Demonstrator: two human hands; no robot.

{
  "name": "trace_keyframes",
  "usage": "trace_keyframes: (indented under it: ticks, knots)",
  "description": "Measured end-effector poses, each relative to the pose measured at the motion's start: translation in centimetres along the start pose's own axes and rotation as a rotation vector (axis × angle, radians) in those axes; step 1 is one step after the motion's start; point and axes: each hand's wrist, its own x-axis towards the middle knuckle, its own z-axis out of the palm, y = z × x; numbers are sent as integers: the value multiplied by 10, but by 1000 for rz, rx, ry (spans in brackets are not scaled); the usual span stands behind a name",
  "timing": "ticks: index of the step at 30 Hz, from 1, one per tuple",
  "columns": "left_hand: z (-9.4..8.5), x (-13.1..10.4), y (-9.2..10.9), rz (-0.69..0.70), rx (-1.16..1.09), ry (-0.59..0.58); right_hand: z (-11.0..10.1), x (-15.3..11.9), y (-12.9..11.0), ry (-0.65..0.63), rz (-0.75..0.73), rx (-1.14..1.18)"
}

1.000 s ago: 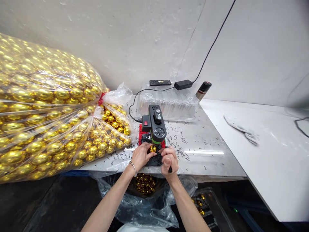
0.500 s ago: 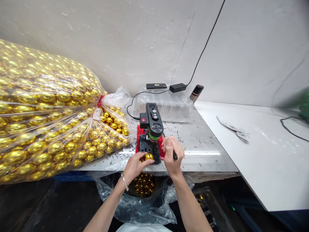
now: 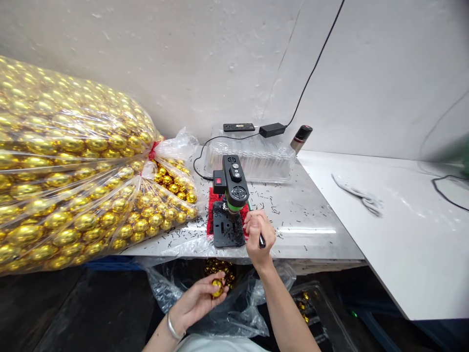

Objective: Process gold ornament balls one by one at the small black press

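Observation:
Between the fingers of my left hand (image 3: 201,299) is a shiny gold ball (image 3: 217,288), held low over an open clear plastic bag (image 3: 172,283) with more gold balls (image 3: 220,268) inside. My right hand (image 3: 260,238) is wrapped round the black-ended lever handle (image 3: 262,241) of a small bench press (image 3: 235,181). The press has a black head with a green ring, a red switch and a black base plate (image 3: 227,234) with nothing on it. A red mat (image 3: 210,222) lies beneath the base.
A big clear bag of gold balls (image 3: 66,195) fills the left. Behind the press stand a clear plastic tray (image 3: 252,159), a power adapter (image 3: 271,129) and a dark bottle (image 3: 301,139). Small black bits litter the metal tabletop (image 3: 311,210). A glove (image 3: 361,195) lies on the white table at right.
My left hand has drawn back from the base plate, down toward me over the open bag, with a gold ball in its fingers. My right hand stays on the lever handle.

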Motion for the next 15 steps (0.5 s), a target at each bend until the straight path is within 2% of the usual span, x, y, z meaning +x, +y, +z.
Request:
trace_keyframes:
  ticks: [3, 5, 7, 11, 15]
  knots:
    - [29, -9, 33, 250, 156, -14, 1, -1, 1, 8, -2, 2]
    - [46, -2, 54, 438, 307, 70, 2, -2, 2, 6, -12, 1]
    - [57, 12, 71, 561, 409, 148, 1, -1, 2, -4, -21, 2]
    - [63, 45, 88, 676, 437, 179, -1, 0, 2, -29, -34, -12]
    - [60, 68, 88, 805, 604, 243, -2, 1, 2, -30, -43, -28]
